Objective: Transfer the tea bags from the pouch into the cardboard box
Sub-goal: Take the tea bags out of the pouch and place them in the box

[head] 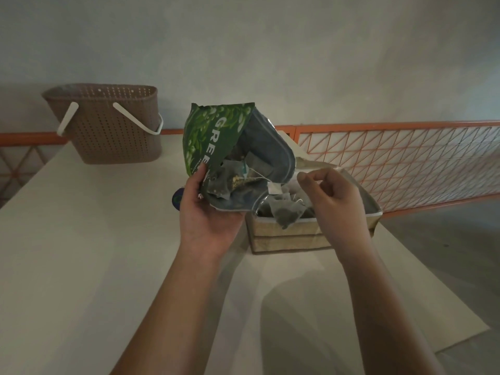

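a green tea pouch, its mouth torn wide and its silvery lining showing, was held tipped above a white table, its open end just over the near left corner of a cardboard box. tea bags crowded the pouch's mouth, and more tea bags lay heaped inside the box. the left hand gripped the pouch from below, thumb pressed on the printed front and fingers curled under it. the right hand hovered over the box, thumb and forefinger pinched together on what looked like a thin string running back to the pouch, a small white tag hanging from it. a brown perforated basket with white handles stood well apart at the table's far left, and an orange wire rail ran behind the box.
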Tool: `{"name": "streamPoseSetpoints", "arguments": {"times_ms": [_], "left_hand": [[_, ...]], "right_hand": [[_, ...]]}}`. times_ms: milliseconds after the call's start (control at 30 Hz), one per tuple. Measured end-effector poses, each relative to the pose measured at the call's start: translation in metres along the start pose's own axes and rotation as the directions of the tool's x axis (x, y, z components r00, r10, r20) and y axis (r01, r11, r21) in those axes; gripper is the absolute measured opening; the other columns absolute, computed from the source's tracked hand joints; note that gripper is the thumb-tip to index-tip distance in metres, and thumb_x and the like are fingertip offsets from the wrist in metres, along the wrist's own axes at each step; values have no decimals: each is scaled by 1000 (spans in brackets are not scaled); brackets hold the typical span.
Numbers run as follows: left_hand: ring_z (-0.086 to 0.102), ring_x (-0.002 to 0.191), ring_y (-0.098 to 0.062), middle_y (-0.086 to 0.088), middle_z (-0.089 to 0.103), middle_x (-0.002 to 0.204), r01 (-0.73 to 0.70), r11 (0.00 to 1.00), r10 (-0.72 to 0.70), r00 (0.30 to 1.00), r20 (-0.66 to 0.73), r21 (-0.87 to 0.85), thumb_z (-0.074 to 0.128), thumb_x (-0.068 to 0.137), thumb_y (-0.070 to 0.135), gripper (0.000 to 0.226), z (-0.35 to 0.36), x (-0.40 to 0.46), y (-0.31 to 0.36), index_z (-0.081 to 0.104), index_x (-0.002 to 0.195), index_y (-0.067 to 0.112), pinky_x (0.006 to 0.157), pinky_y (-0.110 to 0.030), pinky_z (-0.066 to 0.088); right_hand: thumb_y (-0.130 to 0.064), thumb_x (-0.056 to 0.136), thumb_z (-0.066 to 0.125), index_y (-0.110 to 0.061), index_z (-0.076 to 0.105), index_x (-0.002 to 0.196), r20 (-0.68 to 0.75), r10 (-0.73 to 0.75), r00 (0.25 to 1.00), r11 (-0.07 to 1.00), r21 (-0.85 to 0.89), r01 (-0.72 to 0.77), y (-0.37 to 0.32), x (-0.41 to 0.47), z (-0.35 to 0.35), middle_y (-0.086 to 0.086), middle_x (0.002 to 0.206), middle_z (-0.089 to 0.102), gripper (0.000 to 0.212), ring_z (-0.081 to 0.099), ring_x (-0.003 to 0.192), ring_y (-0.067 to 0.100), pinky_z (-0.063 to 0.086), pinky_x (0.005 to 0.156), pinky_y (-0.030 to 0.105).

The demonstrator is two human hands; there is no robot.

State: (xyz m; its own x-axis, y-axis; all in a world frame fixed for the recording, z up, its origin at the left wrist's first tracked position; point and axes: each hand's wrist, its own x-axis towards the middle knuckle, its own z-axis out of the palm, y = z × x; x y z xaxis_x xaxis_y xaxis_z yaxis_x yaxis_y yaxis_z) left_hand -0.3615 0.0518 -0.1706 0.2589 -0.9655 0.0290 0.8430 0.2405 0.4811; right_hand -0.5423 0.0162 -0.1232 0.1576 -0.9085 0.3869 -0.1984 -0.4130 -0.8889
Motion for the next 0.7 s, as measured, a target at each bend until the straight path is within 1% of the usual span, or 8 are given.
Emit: {"name": "streamPoseSetpoints", "arguments": {"times_ms": [133, 200, 300, 433, 500, 567, 633, 700], "left_hand": [[46, 144, -36, -12, 49, 156, -8, 1000, 8, 1000, 1, -9, 48, 102, 44, 57, 5, -2, 1, 49, 152, 16, 117, -52, 38], [47, 143, -36, -12, 50, 156, -8, 1000, 8, 1000, 16, -15, 48, 101, 44, 59, 6, -3, 1, 49, 152, 16, 109, -49, 48], [42, 146, -35, -12, 44, 160, -4, 1000, 4, 1000, 23, -4, 50, 100, 44, 63, 5, -3, 1, 44, 155, 16, 105, -47, 52], [40, 148, -35, -11, 43, 160, 6, 1000, -5, 1000, 31, -14, 48, 103, 42, 58, 1, 0, 0, 44, 155, 17, 121, -52, 32], [41, 148, -35, -12, 44, 160, 9, 1000, -9, 999, 45, -2, 48, 102, 42, 59, 0, 0, -1, 44, 155, 16, 122, -51, 31], [40, 148, -36, -13, 42, 161, 6, 1000, -6, 998, 59, 16, 47, 102, 43, 62, 1, 0, -2, 42, 156, 15, 121, -52, 32], [39, 149, -37, -14, 40, 162, 3, 1000, -4, 998, 60, 11, 45, 102, 45, 64, 2, -1, -1, 39, 157, 14, 119, -52, 35], [38, 149, -37, -14, 39, 163, 1, 1000, -1, 999, 42, 6, 43, 103, 45, 63, 2, 0, -1, 38, 158, 14, 115, -50, 42]], "right_hand": [[-31, 99, 52, -16, 69, 90, 32, 12, 999, 999, 35, -14, 3, -7, 1, -18, 44, 47, 25, 42, 42, 0, 30, 44, 8], [-32, 99, 53, -16, 71, 90, 28, 11, 1000, 999, 48, -12, 2, -10, 1, -9, 52, 54, 25, 45, 48, 0, 34, 48, 10], [-31, 89, 53, -23, 66, 92, 26, 10, 1000, 995, 103, -13, 1, -10, -2, -2, 72, 58, 15, 52, 67, 8, 41, 65, 24], [-16, 67, 47, -46, 50, 94, 13, -19, 1000, 1000, 2, 19, 3, 7, -5, -10, 87, 40, 40, 40, 95, 22, 34, 84, 48], [6, 72, 44, -43, 43, 92, 0, -29, 1000, 995, -97, 29, 10, 15, -3, -11, 90, 37, 52, 38, 96, 20, 37, 85, 42], [17, 78, 47, -38, 42, 90, 62, -65, 996, 985, -157, 74, 19, 18, -3, -10, 87, 38, 57, 39, 83, 14, 37, 74, 27], [14, 80, 56, -34, 49, 90, 155, -99, 983, 954, -268, 138, 28, 17, -3, -8, 87, 43, 49, 44, 80, 13, 37, 73, 23], [3, 83, 62, -26, 57, 95, 195, -100, 976, 902, -396, 172, 32, 13, 1, -7, 98, 49, 32, 50, 96, 15, 36, 87, 32]]}}
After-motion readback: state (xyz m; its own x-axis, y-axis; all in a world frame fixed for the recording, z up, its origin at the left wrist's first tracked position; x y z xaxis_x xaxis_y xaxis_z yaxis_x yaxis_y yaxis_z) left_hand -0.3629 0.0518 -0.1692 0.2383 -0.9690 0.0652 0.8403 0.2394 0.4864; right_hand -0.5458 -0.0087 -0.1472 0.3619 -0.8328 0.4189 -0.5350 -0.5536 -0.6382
